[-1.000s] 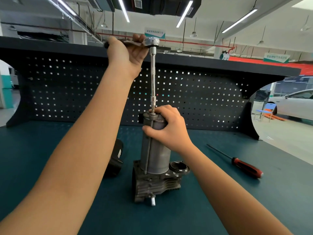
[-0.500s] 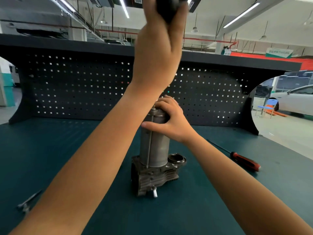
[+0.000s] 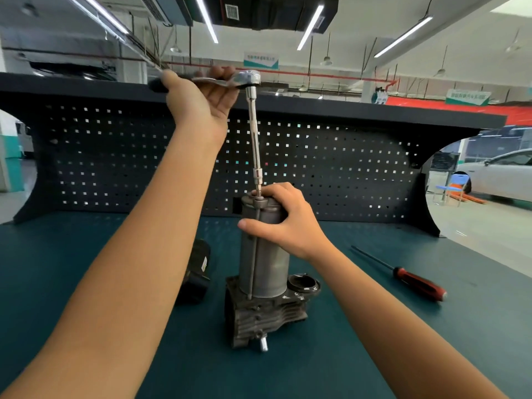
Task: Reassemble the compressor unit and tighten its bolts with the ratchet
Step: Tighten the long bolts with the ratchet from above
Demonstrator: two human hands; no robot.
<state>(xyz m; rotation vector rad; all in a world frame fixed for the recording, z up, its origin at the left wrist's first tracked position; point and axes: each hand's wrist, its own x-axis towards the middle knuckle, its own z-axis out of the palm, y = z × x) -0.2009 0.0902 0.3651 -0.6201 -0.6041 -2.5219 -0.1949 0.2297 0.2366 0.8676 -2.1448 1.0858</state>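
Left hand (image 3: 205, 103) grips ratchet (image 3: 230, 80) above compressor unit (image 3: 263, 272); right hand (image 3: 288, 223) clasps the unit's top, extension on bolt (image 3: 259, 197).

The single view came from a wide-angle camera worn on the person's head, looking from the near side of the dark teal workbench top (image 3: 86, 283) forward and slightly down toward the black perforated metal back panel (image 3: 115, 156) at the far side. It sat at arm's reach, so the upright grey metal compressor unit (image 3: 264, 254) stood at centre frame under the right hand (image 3: 288, 226), with the left hand (image 3: 204, 102) raised on the chrome ratchet (image 3: 244, 79) near the top. The wide lens bowed the panel's ends and took in white ceiling strip lights (image 3: 311, 24) above and a white car (image 3: 503, 174) far right.
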